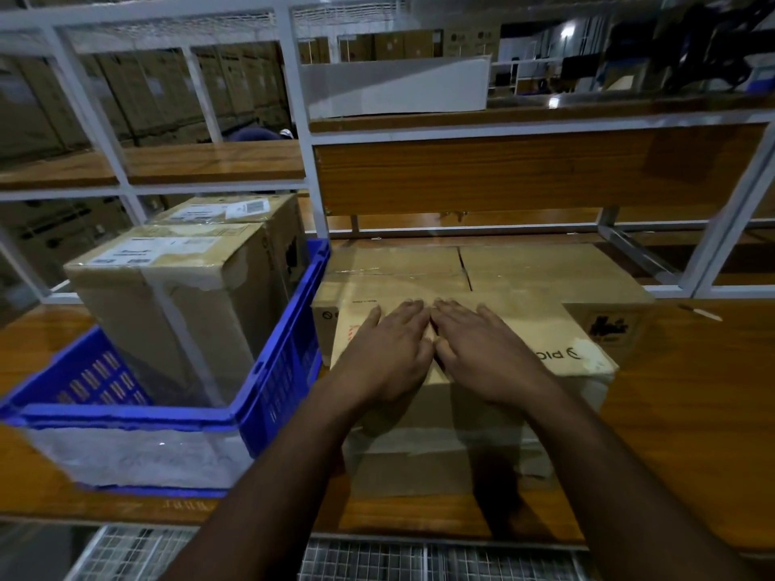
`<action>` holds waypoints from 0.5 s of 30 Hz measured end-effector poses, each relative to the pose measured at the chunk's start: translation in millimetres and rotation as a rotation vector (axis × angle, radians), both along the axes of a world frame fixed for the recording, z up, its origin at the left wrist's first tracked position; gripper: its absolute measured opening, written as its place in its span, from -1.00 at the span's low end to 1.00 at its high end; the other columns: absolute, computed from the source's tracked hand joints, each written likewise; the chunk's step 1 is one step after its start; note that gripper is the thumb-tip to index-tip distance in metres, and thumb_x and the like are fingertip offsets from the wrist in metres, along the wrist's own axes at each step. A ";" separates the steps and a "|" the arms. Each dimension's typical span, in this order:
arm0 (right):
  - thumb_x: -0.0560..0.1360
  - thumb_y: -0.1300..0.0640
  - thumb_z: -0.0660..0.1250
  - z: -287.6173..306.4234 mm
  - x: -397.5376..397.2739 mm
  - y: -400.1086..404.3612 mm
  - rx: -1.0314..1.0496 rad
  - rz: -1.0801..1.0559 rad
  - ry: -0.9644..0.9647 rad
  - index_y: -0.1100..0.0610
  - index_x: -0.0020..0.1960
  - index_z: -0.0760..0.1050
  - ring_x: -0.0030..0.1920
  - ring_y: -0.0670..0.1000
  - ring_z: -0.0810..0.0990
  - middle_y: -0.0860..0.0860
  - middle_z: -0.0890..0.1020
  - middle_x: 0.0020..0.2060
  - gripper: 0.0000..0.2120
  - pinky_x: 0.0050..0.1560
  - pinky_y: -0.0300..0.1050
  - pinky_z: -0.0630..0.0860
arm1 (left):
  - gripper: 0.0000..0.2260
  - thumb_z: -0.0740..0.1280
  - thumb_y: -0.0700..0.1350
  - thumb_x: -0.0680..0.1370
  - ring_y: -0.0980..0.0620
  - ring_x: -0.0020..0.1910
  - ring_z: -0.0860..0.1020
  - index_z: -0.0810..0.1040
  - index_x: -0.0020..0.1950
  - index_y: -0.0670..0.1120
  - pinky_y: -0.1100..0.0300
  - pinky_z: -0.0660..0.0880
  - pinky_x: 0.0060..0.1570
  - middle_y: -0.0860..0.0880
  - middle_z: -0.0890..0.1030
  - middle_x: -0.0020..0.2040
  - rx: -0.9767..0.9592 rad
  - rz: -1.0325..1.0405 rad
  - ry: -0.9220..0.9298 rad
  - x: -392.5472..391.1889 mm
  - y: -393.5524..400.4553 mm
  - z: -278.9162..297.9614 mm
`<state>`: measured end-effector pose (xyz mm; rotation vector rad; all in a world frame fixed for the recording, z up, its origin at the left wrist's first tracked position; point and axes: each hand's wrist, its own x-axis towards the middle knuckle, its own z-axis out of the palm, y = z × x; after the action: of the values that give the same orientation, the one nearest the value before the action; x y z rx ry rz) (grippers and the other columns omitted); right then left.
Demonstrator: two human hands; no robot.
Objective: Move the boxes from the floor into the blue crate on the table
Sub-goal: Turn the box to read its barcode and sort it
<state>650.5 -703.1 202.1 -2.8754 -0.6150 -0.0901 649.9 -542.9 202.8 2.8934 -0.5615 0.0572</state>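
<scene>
with both palms laid flat and fingers spread on its top, my left hand [388, 354] and right hand [482, 356] rest side by side on the near cardboard box [453, 421] standing on the bench [687, 434], neither grip closed around anything. at 12 o'clock behind it sits another box [482, 266], touching it. at 9 o'clock the blue crate [285, 362] stands just beside, holding two tall boxes [176, 304].

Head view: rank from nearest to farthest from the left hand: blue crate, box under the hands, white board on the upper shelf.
1. Box under the hands: the left hand lies flat on its top.
2. Blue crate: just left of it.
3. White board: far back, upper shelf.
</scene>
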 end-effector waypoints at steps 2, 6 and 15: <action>0.70 -0.02 -0.03 0.5 2.6 -1.0 0.008 0.007 0.017 0.05 0.63 -0.01 0.59 -0.14 -0.04 -0.05 0.04 0.62 -0.47 0.58 -0.04 -0.17 | -0.49 -0.02 0.03 0.71 0.12 0.63 -0.04 0.02 0.66 -0.04 0.01 -0.14 0.61 -0.01 0.03 0.67 -0.002 0.000 -0.005 1.4 0.1 -4.5; 0.69 -0.09 -0.01 3.2 7.8 -13.3 0.005 -0.072 0.028 0.08 0.63 -0.01 0.60 -0.08 -0.03 -0.02 0.03 0.62 -0.43 0.58 -0.03 -0.14 | -0.42 0.01 0.18 0.70 0.13 0.63 -0.05 0.02 0.66 -0.02 0.07 -0.17 0.59 0.01 0.01 0.67 -0.002 0.052 -0.006 2.0 9.1 -4.3; 0.68 -0.13 0.00 -0.6 20.4 -61.5 -0.041 -0.270 0.014 0.12 0.62 0.03 0.60 -0.01 0.03 0.04 0.08 0.61 -0.41 0.56 0.02 -0.06 | -0.29 0.09 0.31 0.63 0.12 0.63 -0.08 -0.03 0.66 0.01 0.01 0.02 0.60 0.06 -0.05 0.67 -0.093 0.216 0.058 -1.4 34.3 -1.3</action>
<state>670.9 -764.5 201.6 -2.9788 -0.2255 -0.0982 648.5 -508.6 201.5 2.8421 -0.2289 0.0291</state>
